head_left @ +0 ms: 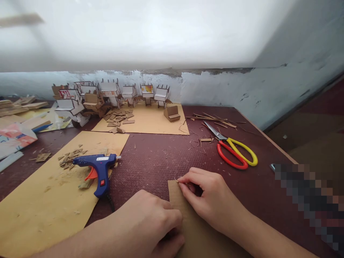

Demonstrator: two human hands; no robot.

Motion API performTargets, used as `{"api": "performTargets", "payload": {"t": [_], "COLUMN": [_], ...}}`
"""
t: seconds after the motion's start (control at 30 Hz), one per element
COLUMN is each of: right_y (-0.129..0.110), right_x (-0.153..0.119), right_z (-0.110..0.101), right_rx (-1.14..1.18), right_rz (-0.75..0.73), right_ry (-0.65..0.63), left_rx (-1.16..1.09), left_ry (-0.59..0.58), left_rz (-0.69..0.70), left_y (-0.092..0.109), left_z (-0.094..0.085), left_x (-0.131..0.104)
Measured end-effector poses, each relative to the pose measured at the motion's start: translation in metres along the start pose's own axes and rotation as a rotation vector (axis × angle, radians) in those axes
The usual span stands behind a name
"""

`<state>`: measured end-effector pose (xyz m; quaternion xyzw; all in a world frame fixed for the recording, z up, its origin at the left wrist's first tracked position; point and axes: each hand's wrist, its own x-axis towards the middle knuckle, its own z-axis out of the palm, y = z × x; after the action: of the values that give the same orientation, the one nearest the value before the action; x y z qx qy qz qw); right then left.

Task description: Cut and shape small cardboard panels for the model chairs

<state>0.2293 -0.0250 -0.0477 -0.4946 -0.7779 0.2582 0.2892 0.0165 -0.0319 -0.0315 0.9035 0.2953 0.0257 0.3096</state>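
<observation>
A sheet of brown cardboard [199, 233] is placed on the dark red table [150, 157], at the near edge of the view and beneath both forearms. Its left edge is covered by the left hand [156, 215], whose fingers are curled inward; whether anything is gripped by them cannot be told. At the sheet's far left corner, the thumb and forefinger of the right hand [206, 190] are pinched together on a thin sliver [176, 180] (too small to be made out well).

To the left, a blue glue gun [104, 173] is laid on a yellowish paper sheet [48, 200], its nozzle pointed left over some small cardboard scraps [70, 156]. Beyond the right hand, scissors [222, 137] with one red and one yellow handle are left with their blades together, just beside some thin strips [209, 117]. Farther back, a second paper sheet [150, 120] is topped with cut pieces [118, 116] and a small brown block [172, 113], and small cardboard models [162, 94] are lined up near the wall [209, 87].
</observation>
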Motion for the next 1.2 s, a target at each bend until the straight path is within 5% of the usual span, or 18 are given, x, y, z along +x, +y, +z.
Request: {"api": "performTargets", "payload": {"t": [0.8,1.2], "right_y": [-0.003,-0.007], "right_x": [-0.007,-0.032], "right_z": [-0.011,-0.001], "right_rx": [-0.065,-0.187], "right_rz": [0.009,-0.045], "right_ry": [-0.114,-0.057], "left_rx": [0.009,0.131], "left_ry": [0.073,0.091], "left_rz": [0.074,-0.015], "left_y": [-0.01,0.002], "left_z": [0.01,-0.017], "left_x": [0.001,-0.008]}}
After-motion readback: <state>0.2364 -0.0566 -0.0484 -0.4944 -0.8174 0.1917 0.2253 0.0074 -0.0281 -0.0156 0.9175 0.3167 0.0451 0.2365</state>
